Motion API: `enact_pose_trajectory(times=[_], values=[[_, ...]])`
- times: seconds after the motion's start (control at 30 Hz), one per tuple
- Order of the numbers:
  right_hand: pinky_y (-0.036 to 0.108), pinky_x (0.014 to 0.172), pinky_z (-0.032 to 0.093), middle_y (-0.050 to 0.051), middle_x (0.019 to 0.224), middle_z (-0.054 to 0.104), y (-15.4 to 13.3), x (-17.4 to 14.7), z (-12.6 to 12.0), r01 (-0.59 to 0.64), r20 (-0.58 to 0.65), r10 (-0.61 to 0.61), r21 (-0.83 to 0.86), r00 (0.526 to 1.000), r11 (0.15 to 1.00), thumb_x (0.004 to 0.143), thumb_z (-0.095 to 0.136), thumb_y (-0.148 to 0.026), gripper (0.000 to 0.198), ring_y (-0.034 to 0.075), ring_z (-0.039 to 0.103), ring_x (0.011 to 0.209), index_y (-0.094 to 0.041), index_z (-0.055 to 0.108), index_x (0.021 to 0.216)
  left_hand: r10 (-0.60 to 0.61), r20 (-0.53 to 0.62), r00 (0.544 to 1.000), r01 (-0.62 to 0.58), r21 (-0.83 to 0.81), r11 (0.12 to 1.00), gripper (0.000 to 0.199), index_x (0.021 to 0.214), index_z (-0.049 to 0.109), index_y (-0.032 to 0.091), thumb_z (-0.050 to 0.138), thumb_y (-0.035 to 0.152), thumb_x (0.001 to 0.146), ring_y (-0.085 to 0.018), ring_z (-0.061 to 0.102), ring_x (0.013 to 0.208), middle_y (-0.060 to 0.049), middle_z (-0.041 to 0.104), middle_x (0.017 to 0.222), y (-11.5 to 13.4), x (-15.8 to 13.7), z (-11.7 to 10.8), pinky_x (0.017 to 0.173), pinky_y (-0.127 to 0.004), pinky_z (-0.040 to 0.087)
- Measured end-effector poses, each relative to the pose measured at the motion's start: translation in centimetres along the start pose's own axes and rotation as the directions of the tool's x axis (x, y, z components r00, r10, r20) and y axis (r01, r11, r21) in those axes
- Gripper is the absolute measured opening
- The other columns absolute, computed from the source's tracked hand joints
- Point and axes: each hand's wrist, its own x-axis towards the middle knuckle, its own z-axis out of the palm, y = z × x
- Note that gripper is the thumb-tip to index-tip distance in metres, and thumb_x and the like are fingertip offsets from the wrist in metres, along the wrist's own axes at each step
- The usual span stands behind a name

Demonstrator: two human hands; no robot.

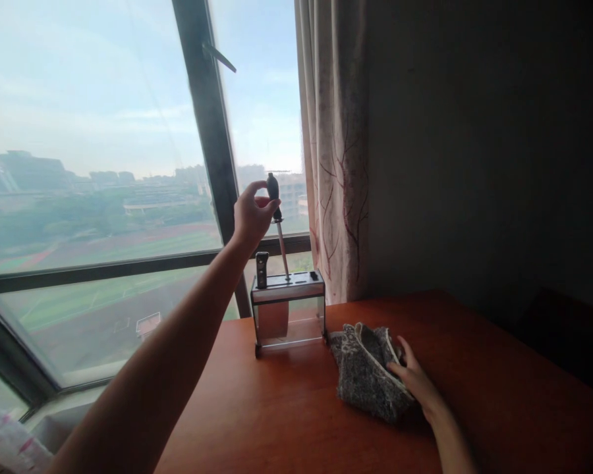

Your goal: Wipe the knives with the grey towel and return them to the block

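Observation:
My left hand (255,212) is raised and closed around the black handle of a honing steel (283,250). Its thin metal rod runs down, slightly tilted, to the top of a knife block (289,295) with clear sides and a metal top with slots. A knife (261,270) stands in the block's left slot with its dark handle up; a broad blade shows through the clear side. Lower right, my right hand (411,375) grips the edge of a crumpled grey cloth (370,378) with pale trim. The fingertips are partly hidden by the cloth's folds.
The block and cloth stand on a reddish-brown wooden table (286,408). Behind it rise a large window with a dark frame (212,125) and a patterned curtain (340,151). A dark wall (464,151) fills the right side. White fabric (10,434) shows at the lower left.

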Motion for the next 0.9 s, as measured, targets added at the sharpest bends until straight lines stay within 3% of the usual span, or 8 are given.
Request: enact_pose_trajectory(times=[0.17, 0.27, 0.33, 0.43, 0.67, 0.77, 0.83, 0.9], values=[[0.040, 0.098, 0.044, 0.014, 0.127, 0.063, -0.3, -0.1, 0.0, -0.002, -0.017, 0.002, -0.024, 1.000, 1.000, 0.065, 0.065, -0.030, 0.096, 0.030, 0.064, 0.108, -0.018, 0.023, 0.150, 0.058, 0.107, 0.993, -0.086, 0.271, 0.959, 0.035, 0.104, 0.061, 0.024, 0.071, 0.019, 0.071, -0.023, 0.066, 0.067, -0.002, 0.069, 0.072, -0.3, -0.8, 0.8, 0.064, -0.033, 0.048], [0.040, 0.100, 0.043, 0.014, 0.127, 0.062, -0.2, -0.1, 0.0, 0.003, -0.015, -0.004, -0.032, 1.000, 0.999, 0.065, 0.065, -0.030, 0.095, 0.030, 0.063, 0.111, -0.018, 0.024, 0.150, -0.032, 0.285, 0.958, -0.151, 0.596, 0.789, 0.050, 0.125, 0.049, 0.024, 0.064, 0.023, 0.078, -0.028, 0.068, 0.081, -0.009, 0.072, 0.087, -0.6, -1.4, 1.5, 0.071, -0.038, 0.047], [0.040, 0.101, 0.042, 0.012, 0.128, 0.062, 0.0, 0.0, 0.0, -0.008, -0.026, 0.007, -0.031, 1.000, 0.999, 0.065, 0.065, -0.030, 0.095, 0.030, 0.062, 0.113, -0.020, 0.025, 0.150, -0.173, 0.430, 0.886, -0.226, 0.727, 0.648, 0.057, 0.134, 0.039, 0.022, 0.060, 0.025, 0.081, -0.032, 0.067, 0.089, -0.016, 0.071, 0.099, -1.0, -2.1, 2.0, 0.072, -0.039, 0.046], [0.041, 0.103, 0.040, 0.011, 0.128, 0.062, 0.1, 0.2, -0.1, -0.014, -0.038, 0.013, -0.030, 0.999, 0.999, 0.064, 0.065, -0.030, 0.095, 0.030, 0.061, 0.114, -0.021, 0.026, 0.149, -0.304, 0.516, 0.800, -0.281, 0.772, 0.570, 0.051, 0.127, 0.045, 0.017, 0.061, 0.026, 0.080, -0.036, 0.067, 0.088, -0.023, 0.070, 0.102, -1.5, -3.1, 2.4, 0.069, -0.040, 0.047], [0.040, 0.103, 0.040, 0.011, 0.126, 0.064, -0.2, 0.0, 0.0, -0.003, -0.019, 0.002, -0.025, 1.000, 1.000, 0.064, 0.065, -0.027, 0.093, 0.029, 0.062, 0.113, -0.020, 0.027, 0.149, -0.386, 0.559, 0.734, -0.340, 0.794, 0.504, 0.034, 0.109, 0.059, 0.016, 0.065, 0.024, 0.076, -0.034, 0.068, 0.086, -0.020, 0.071, 0.094, -1.2, -4.3, 2.3, 0.071, -0.039, 0.047], [0.040, 0.103, 0.040, 0.013, 0.131, 0.061, 0.0, 0.2, -0.1, 0.009, -0.019, -0.009, -0.019, 1.000, 1.000, 0.064, 0.066, -0.027, 0.095, 0.030, 0.060, 0.116, -0.018, 0.026, 0.149, -0.363, 0.546, 0.755, -0.340, 0.799, 0.496, 0.029, 0.108, 0.060, 0.016, 0.060, 0.025, 0.081, -0.033, 0.066, 0.092, -0.019, 0.071, 0.096, -0.4, -5.5, 2.1, 0.078, -0.042, 0.046], [0.041, 0.102, 0.041, 0.014, 0.132, 0.060, 0.2, 0.4, -0.2, 0.017, -0.020, -0.017, -0.006, 1.000, 1.000, 0.065, 0.067, -0.028, 0.095, 0.030, 0.060, 0.116, -0.018, 0.026, 0.149, -0.300, 0.519, 0.800, -0.325, 0.796, 0.510, 0.031, 0.116, 0.057, 0.015, 0.051, 0.027, 0.088, -0.034, 0.061, 0.104, -0.021, 0.068, 0.106, 0.3, -7.0, 1.9, 0.088, -0.047, 0.043], [0.041, 0.102, 0.042, 0.013, 0.132, 0.060, 0.4, 0.5, -0.2, 0.025, -0.025, -0.024, 0.015, 0.999, 1.000, 0.066, 0.070, -0.030, 0.093, 0.030, 0.060, 0.117, -0.020, 0.029, 0.148, -0.127, 0.481, 0.867, -0.322, 0.737, 0.595, 0.032, 0.119, 0.056, 0.018, 0.046, 0.031, 0.092, -0.031, 0.058, 0.111, -0.017, 0.067, 0.111, 0.9, -9.4, 1.4, 0.094, -0.046, 0.041]])
